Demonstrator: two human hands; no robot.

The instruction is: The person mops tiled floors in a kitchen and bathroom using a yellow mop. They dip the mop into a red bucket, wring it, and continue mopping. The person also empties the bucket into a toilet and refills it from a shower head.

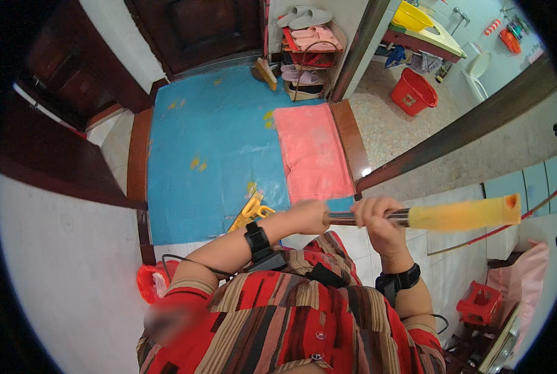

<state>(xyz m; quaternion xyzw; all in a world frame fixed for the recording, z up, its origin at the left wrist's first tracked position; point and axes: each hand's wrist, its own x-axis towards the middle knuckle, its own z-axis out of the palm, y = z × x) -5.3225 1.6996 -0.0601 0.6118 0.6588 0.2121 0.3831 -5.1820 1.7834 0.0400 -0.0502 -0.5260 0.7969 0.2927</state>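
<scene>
Both my hands grip a striped pole with a yellow sleeve-like end [465, 212], held sideways in front of my body. My left hand [309, 216] closes around the pole's end nearer the picture's middle. Nearer the yellow part, my right hand [379, 217] wraps the striped shaft. A yellow tool with a looped handle [253, 212] lies tilted on the blue floor mat [213, 140], just beyond my left forearm; its lower end is partly hidden. Beside it on the mat is a pink towel-like mat [313, 149].
A shoe rack [311, 61] with slippers and a brush [267, 72] stand by the dark door [203, 32]. Through the right doorway is a red bucket [413, 92]. A red bag-lined bin [150, 283] sits left, a red stool [480, 302] right.
</scene>
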